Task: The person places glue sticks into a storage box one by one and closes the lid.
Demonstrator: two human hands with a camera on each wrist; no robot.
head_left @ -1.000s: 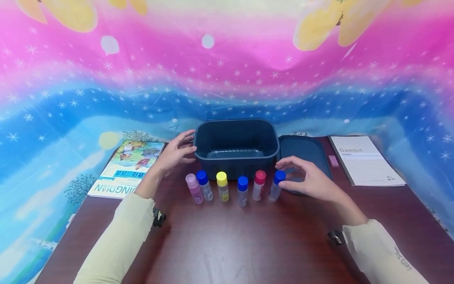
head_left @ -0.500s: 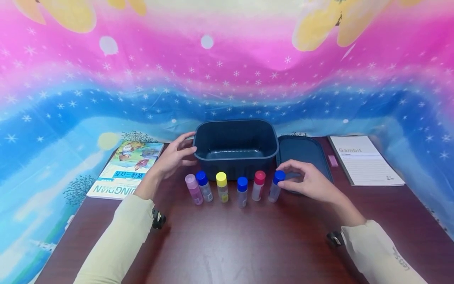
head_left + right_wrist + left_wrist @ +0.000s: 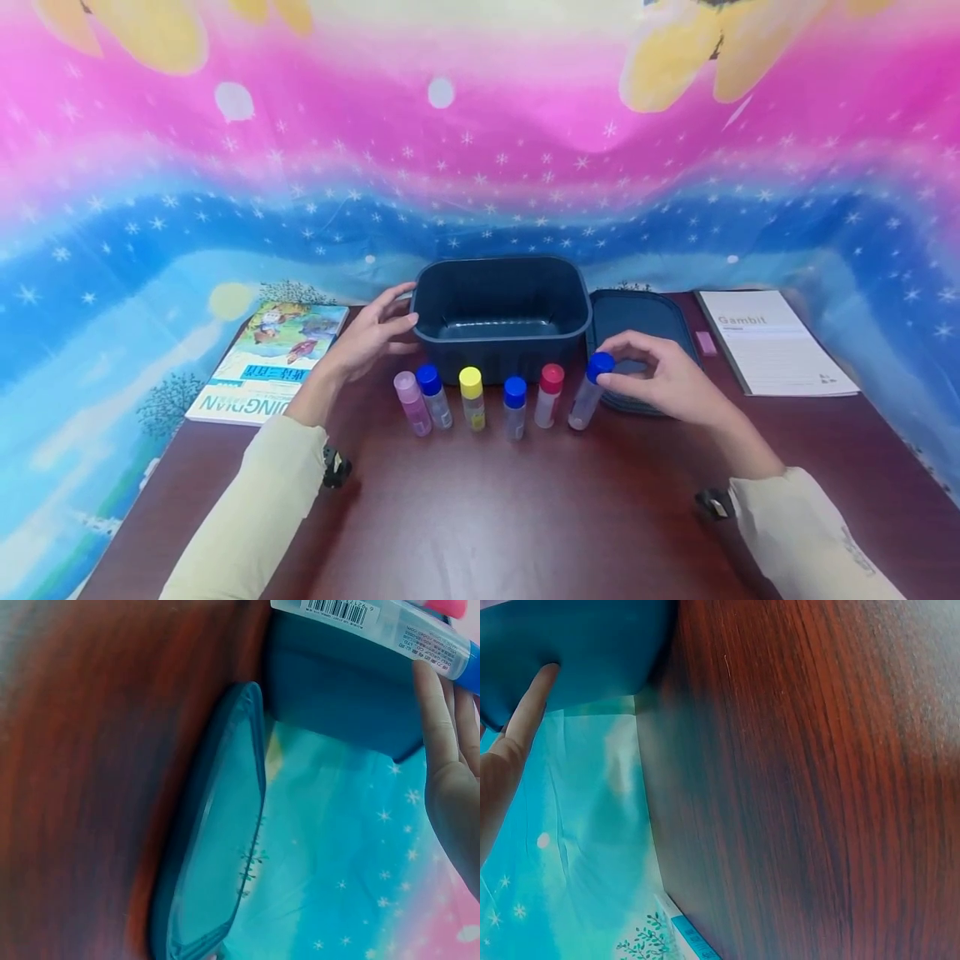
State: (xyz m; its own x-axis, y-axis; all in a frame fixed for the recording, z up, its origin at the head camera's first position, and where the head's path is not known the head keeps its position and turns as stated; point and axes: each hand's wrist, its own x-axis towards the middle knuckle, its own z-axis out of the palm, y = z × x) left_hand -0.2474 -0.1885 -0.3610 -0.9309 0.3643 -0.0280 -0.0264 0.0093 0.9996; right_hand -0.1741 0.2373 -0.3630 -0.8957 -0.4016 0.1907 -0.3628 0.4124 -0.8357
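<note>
A dark blue open box (image 3: 501, 287) stands at the back of the brown table (image 3: 525, 517). In front of it is a row of small clear bottles: pink cap (image 3: 412, 402), blue cap (image 3: 434, 395), yellow cap (image 3: 472, 397), blue cap (image 3: 514, 406), red cap (image 3: 549, 393). My right hand (image 3: 660, 385) pinches the cap end of the rightmost blue-capped bottle (image 3: 587, 393), which leans right; its label (image 3: 382, 619) shows in the right wrist view. My left hand (image 3: 369, 332) rests with straight fingers (image 3: 526, 712) against the box's left wall (image 3: 577, 645).
The box's flat lid (image 3: 636, 321) lies right of the box (image 3: 341, 686), also seen as the lid (image 3: 217, 847) in the right wrist view. A picture book (image 3: 272, 358) lies at the left, a white booklet (image 3: 772, 340) and a small pink eraser (image 3: 706, 342) at the right. A patterned cloth (image 3: 480, 142) hangs behind.
My right hand closed its fingers on the rightmost blue-capped bottle and tipped it to the right. The left hand stayed against the box.
</note>
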